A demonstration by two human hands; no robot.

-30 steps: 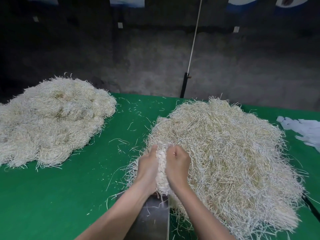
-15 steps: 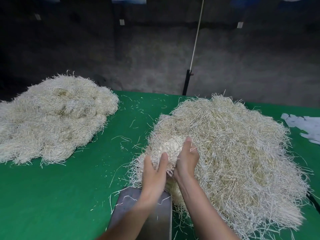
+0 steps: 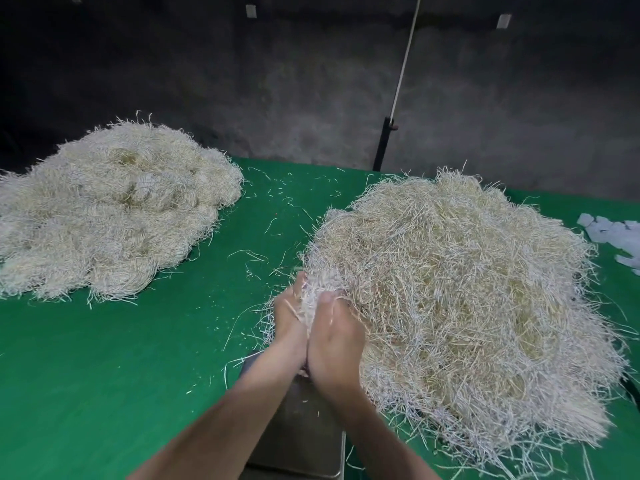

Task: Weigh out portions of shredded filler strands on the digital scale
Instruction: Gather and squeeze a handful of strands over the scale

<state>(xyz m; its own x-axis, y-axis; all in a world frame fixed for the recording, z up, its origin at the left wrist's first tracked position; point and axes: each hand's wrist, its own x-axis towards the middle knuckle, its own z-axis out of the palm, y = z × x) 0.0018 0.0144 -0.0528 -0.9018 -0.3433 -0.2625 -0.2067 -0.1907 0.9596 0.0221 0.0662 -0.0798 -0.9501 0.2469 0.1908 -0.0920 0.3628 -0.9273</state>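
A big loose heap of pale shredded strands (image 3: pixel 460 306) covers the right half of the green table. At its near left edge my left hand (image 3: pixel 287 323) and my right hand (image 3: pixel 334 341) are pressed together around a clump of strands (image 3: pixel 317 292), fingers curled into it. Under my wrists lies the steel pan of the digital scale (image 3: pixel 304 434), partly hidden by my forearms. No display is visible.
A second heap of bundled strands (image 3: pixel 110 209) lies at the far left. White paper scraps (image 3: pixel 616 237) sit at the right edge. Stray strands litter the green cloth (image 3: pixel 104 358) between the heaps. A dark wall and a pole with a cord (image 3: pixel 384 143) stand behind.
My hands went from open palms patting the heap's edge to closing together around a clump. The view has shifted slightly closer.
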